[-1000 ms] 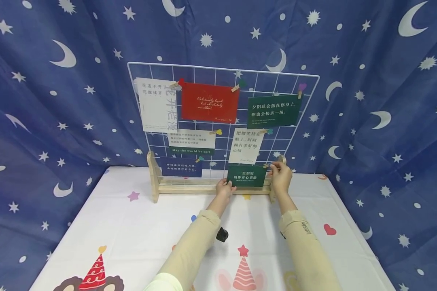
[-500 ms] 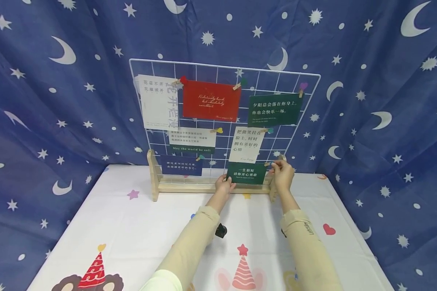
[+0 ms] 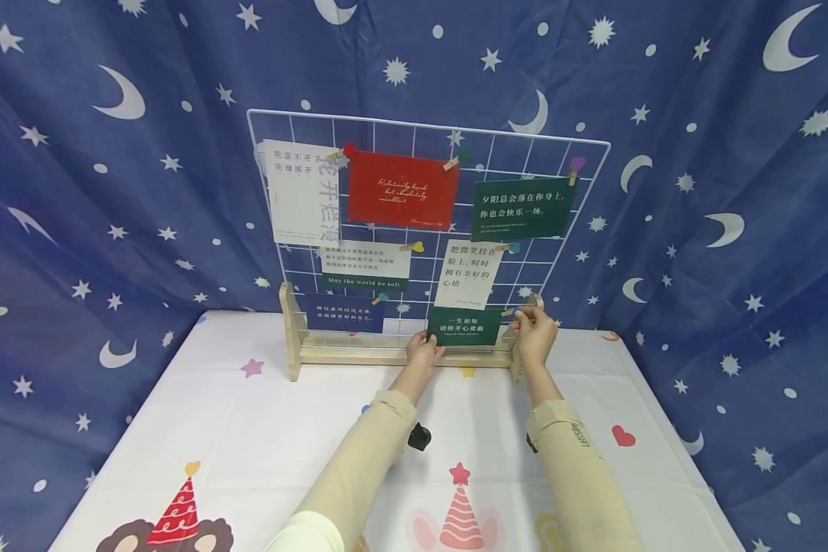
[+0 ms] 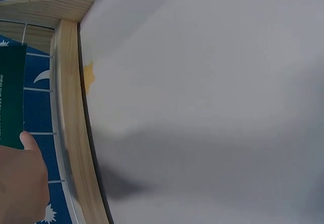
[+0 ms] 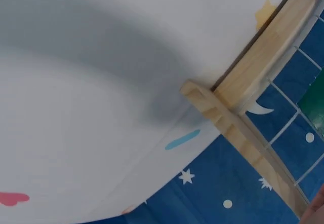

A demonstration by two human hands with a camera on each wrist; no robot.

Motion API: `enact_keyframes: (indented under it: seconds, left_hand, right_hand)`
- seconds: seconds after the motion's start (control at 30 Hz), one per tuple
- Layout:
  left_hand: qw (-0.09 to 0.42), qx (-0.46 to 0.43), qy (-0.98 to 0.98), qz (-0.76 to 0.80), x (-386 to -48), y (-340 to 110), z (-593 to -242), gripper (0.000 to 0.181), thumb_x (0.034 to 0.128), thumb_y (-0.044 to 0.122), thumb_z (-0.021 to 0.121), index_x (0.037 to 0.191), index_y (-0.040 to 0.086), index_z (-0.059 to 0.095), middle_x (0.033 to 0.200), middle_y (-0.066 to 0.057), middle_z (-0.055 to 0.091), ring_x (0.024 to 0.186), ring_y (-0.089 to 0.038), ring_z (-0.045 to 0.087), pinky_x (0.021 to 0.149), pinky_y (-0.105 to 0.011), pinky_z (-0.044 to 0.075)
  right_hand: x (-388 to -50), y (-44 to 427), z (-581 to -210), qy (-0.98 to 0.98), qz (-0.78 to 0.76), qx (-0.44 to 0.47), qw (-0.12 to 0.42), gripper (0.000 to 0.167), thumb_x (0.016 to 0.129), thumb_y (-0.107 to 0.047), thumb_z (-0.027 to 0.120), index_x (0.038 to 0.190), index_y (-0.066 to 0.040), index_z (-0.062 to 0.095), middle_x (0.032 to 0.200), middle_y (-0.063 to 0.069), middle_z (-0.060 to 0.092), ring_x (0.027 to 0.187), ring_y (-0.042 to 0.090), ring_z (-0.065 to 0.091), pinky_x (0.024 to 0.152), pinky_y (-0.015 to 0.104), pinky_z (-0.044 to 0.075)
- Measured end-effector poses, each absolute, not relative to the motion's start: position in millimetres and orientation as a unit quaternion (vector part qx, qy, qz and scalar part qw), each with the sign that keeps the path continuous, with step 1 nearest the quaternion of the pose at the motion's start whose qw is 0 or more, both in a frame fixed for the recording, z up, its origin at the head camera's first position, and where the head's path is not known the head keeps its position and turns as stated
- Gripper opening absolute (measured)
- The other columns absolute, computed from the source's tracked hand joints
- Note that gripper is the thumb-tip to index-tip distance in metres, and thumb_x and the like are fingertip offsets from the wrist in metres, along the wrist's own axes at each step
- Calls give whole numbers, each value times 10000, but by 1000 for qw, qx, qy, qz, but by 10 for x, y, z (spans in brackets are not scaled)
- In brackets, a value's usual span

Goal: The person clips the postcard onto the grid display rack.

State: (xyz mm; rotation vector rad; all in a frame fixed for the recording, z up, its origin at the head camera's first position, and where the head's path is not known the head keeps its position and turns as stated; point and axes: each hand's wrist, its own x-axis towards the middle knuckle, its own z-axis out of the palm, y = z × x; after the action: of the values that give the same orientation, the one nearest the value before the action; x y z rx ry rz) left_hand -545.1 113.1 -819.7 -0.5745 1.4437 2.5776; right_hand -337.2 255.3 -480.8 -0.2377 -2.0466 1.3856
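Note:
My left hand (image 3: 422, 353) pinches the lower left corner of a small dark green card (image 3: 462, 328) against the lower part of a white wire grid (image 3: 414, 146). In the left wrist view the thumb of that hand (image 4: 23, 183) lies on the card's edge (image 4: 11, 97). At the card's upper right corner, my right hand (image 3: 536, 337) pinches a small wooden clothespin (image 3: 507, 312); its far end is hidden by the fingers. Only a sliver of the right hand (image 5: 315, 211) shows in the right wrist view.
The grid stands in a wooden base (image 3: 359, 356) on a white patterned tablecloth (image 3: 248, 437). Clipped above are a red card (image 3: 403, 192), another green card (image 3: 524, 211) and several white cards. A blue card (image 3: 345, 314) hangs lower left. A starry curtain (image 3: 179, 230) hangs behind.
The green card has moved slightly up and left along the grid with my left hand. The right hand keeps its place near the card's upper right corner; the view has tilted a little.

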Motion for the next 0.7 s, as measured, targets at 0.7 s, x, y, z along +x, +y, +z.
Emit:
enact_keyframes:
  seconds: [0.7]
  left_hand:
    - [120, -174, 582, 785, -4761, 1217, -7149, 612, 1029, 335, 305, 1518, 247, -53, 1502, -272, 216, 865, -247, 689, 743, -340, 595]
  right_hand:
    - [-3434, 2422, -4970, -687, 638, -147, 315, 206, 879, 43, 591, 1042, 167, 612, 949, 388, 623, 458, -59, 563, 488, 135, 523]
